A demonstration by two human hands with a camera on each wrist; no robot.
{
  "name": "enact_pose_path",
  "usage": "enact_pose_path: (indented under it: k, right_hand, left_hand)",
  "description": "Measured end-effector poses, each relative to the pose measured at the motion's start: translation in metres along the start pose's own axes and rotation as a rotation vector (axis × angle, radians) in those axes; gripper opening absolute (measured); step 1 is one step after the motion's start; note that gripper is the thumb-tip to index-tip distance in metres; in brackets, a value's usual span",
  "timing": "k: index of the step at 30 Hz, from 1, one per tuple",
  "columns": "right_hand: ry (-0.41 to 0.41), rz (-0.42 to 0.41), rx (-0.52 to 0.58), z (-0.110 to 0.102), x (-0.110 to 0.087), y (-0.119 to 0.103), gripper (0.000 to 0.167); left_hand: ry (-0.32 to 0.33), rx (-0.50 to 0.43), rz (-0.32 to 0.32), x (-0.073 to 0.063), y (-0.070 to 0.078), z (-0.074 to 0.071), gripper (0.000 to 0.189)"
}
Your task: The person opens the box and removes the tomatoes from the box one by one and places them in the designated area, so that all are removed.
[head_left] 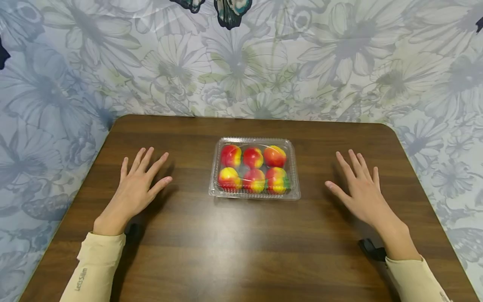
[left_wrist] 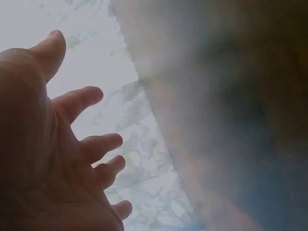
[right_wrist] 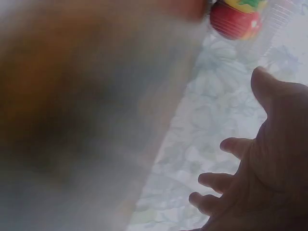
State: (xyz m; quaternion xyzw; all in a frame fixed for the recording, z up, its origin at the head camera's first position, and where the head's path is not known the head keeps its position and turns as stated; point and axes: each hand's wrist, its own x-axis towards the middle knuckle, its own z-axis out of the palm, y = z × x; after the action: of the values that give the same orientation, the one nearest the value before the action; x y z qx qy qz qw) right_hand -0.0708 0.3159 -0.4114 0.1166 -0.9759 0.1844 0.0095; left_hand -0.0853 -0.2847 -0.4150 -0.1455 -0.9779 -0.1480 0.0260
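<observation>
A clear plastic clamshell box [head_left: 255, 197] lies on the table with its lid down. Inside it, in two rows, are several round red-and-yellow fruits [head_left: 254, 180], and a bit of green shows on the one at the front right. To the left of the box, my left hand [head_left: 136, 188] has its fingers straight and spread, holding nothing. My right hand [head_left: 360, 193] is spread the same way on the box's other side, also holding nothing and apart from it. In the right wrist view, part of the box with a fruit [right_wrist: 234, 21] shows beyond the right thumb.
A dark brown wooden table [head_left: 234, 247] with rounded far corners carries the box. Behind and beside it hangs a pale floral cloth [head_left: 241, 79] with butterfly patterns. A black strap [head_left: 371, 249] sits under the right wrist. Large parts of both wrist views are blurred.
</observation>
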Motion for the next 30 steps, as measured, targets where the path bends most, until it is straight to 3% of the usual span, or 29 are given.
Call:
enact_pose_path:
  k: [5,9,20,30]
  right_hand:
    - [0.021,0.006,0.023,-0.001,0.012,-0.01,0.083]
    - [0.018,0.009,0.028,0.006,0.009,-0.012,0.082]
    - [0.095,0.008,0.103,0.007,0.007,-0.011,0.078]
    - [0.044,-0.015,0.217,0.018,0.003,-0.025,0.072]
  left_hand:
    - [-0.009,-0.002,0.016,0.009,0.002,-0.002,0.071]
    - [-0.002,-0.015,0.024,0.014,0.008,0.005,0.072]
    - [0.017,-0.048,0.016,0.01,0.009,0.018,0.071]
    - [-0.02,-0.044,0.038,0.012,0.014,0.022,0.071]
